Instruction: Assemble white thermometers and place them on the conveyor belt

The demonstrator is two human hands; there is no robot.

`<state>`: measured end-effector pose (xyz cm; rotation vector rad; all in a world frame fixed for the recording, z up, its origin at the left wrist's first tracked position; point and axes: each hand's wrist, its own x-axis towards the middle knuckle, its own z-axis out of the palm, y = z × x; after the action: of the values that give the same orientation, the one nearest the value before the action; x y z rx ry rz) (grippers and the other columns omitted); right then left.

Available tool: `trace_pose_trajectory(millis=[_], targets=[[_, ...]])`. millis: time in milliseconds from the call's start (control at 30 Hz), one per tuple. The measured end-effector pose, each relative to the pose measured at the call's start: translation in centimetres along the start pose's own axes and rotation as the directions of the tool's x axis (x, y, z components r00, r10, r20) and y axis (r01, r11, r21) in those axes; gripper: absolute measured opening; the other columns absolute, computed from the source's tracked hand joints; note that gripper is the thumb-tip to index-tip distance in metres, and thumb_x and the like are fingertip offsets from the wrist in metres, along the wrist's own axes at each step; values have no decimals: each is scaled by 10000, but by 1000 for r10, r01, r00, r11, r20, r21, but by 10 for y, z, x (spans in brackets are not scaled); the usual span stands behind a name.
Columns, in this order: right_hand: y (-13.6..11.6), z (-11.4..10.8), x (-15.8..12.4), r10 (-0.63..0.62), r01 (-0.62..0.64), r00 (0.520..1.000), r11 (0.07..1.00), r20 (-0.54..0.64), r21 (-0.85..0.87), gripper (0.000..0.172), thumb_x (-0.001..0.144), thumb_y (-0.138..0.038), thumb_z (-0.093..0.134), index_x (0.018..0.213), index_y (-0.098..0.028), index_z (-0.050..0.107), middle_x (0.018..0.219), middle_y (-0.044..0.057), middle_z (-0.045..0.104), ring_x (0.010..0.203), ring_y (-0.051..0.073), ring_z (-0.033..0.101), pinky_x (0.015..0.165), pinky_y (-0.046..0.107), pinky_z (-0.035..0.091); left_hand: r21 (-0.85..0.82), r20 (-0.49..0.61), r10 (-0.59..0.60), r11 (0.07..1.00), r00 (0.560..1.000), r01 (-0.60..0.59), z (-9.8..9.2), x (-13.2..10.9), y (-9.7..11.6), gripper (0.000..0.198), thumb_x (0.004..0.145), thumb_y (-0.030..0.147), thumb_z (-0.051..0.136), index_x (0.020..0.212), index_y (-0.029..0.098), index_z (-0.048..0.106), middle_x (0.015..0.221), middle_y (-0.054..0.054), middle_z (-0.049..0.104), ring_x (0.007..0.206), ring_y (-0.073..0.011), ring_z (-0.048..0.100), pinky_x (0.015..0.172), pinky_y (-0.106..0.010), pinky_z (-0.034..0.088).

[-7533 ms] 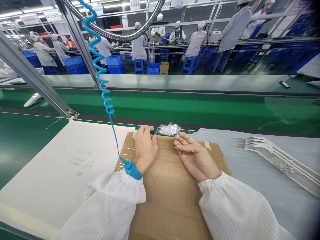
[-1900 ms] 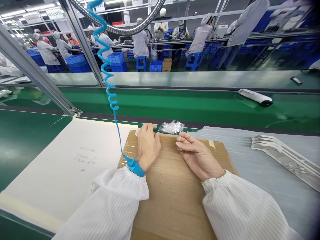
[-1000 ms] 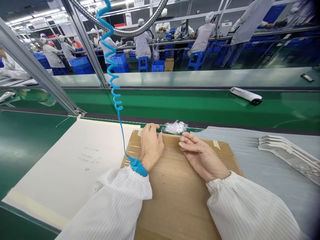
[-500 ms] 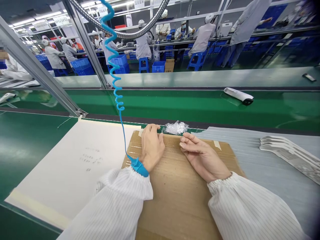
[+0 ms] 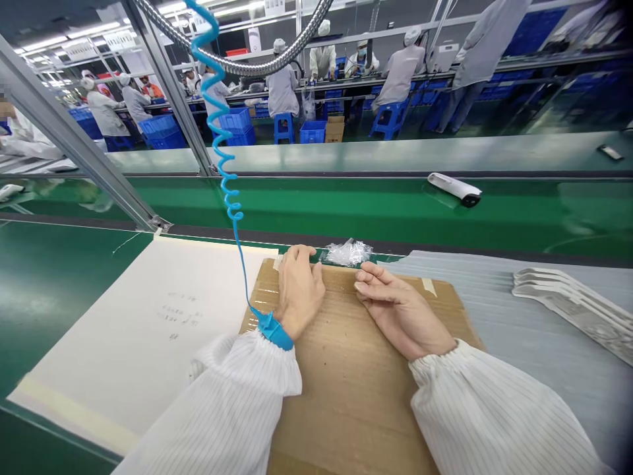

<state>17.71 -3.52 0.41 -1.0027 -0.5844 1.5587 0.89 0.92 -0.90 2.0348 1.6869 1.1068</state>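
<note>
My left hand [image 5: 298,290] rests on the far edge of a brown cardboard sheet [image 5: 346,382], its fingers curled down loosely and nothing in them. My right hand [image 5: 398,310] lies on its side on the same sheet, fingers loosely curled and holding nothing. A small crumpled clear plastic bag [image 5: 346,252] sits just beyond both hands' fingertips, apart from them. A blue wrist strap [image 5: 271,328] on my left wrist leads up into a blue coiled cord [image 5: 225,171].
A white paper sheet [image 5: 123,330] lies left of the cardboard, grey foam sheeting [image 5: 519,330] right of it with flat white parts [image 5: 568,303]. A white handheld device [image 5: 453,188] lies on the green conveyor belt [image 5: 346,211]. A metal frame post [image 5: 74,138] slants at left. Workers sit at far benches.
The white device on the conveyor has travelled leftward along the belt. My hands have stayed where they were on the cardboard.
</note>
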Motion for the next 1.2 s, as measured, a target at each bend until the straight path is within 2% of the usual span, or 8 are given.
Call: trace_pose_trajectory(millis=[500,700,767,833,867,1000,1100,1200], targets=[[-1,8,-6,6,-4,999,998,-34,64,403,531,-113,928,876,-219,749,849,-19,678,777,114,573,735,251,466,-6,-53,51,999,997,-52,6,1,-7,187,886,82,582,1041,184,604,1112,-117,668,1094,-286,636,973,-467,518],[-38,-13,10,-68,53,996,969,-52,-242,372,656,-318,923,965,-233,733,908,-11,684,798,124,623,686,246,467,-19,-48,24,999,999,-25,6,0,-6,170,900,101,576,1051,173,610,1120,-117,667,1083,-291,627,982,-486,511],[-64,-38,39,-192,105,973,863,-130,-494,378,703,-394,882,1011,-246,719,948,6,695,839,156,659,720,273,499,-30,-28,3,1000,1000,-3,5,0,-4,181,908,102,568,1073,163,612,1147,-124,664,1104,-296,621,994,-495,506],[-93,-67,76,-396,66,893,583,-212,-810,342,798,-435,765,1078,-252,697,1014,29,710,872,186,691,765,313,534,-43,-8,-21,999,1000,21,4,-1,-2,196,911,94,560,1090,153,613,1165,-132,660,1121,-300,615,1005,-503,502],[-106,-81,95,-452,17,855,510,-252,-860,324,818,-389,726,1103,-239,685,1034,50,705,896,209,694,797,347,536,-51,-4,-34,998,999,34,4,-1,-1,201,911,87,556,1094,149,612,1170,-136,657,1127,-301,612,1007,-507,502],[-143,-117,157,-557,-145,777,295,-293,-944,363,802,-233,679,1162,-185,683,1036,142,679,1086,332,637,955,478,463,-93,-3,-51,994,999,51,4,-4,1,205,924,85,528,1105,145,602,1168,-139,649,1122,-295,607,1005,-512,502],[-144,-123,185,-579,-195,779,143,-242,-970,408,813,-194,647,1219,-174,690,1108,179,653,1178,367,589,1012,494,412,-114,-5,-50,992,999,49,4,-5,3,214,930,89,512,1117,152,594,1175,-132,643,1124,-288,600,1010,-516,495],[-132,-119,200,-585,-217,787,36,-197,-975,321,840,-207,597,1129,-188,736,1202,192,615,1108,359,614,966,502,431,-121,-3,-71,990,997,70,3,-5,4,212,922,88,517,1110,151,594,1179,-131,640,1133,-293,593,1015,-526,488]])
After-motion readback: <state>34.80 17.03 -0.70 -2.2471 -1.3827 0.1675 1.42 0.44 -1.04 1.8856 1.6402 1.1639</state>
